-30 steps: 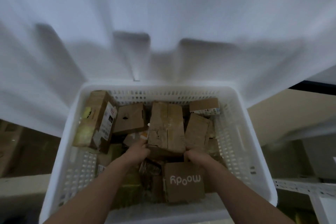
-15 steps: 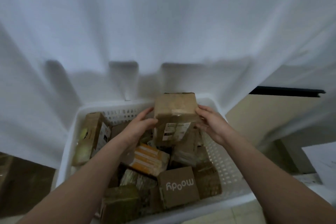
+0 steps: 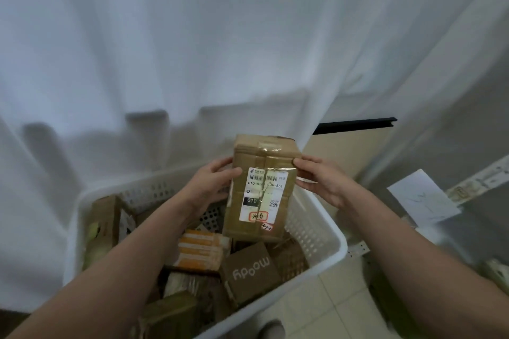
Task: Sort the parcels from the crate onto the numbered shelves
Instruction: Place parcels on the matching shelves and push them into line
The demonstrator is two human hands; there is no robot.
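Over crate (image 3: pixel 334 231), upright parcel (image 3: pixel 260 155), label (image 3: pixel 264 197) nearside, in fingers (image 3: pixel 232 172) of left hand (image 3: pixel 210 187), right hand (image 3: pixel 323 181)

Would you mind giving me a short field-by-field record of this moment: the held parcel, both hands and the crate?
held parcel: taped brown cardboard box, upright above the crate, label facing the camera
label: white, barcode, "010" on a black patch
left hand: grips the parcel's left edge
right hand: grips its right edge
crate: white perforated plastic, several parcels inside
parcels inside: moody box; orange-striped box
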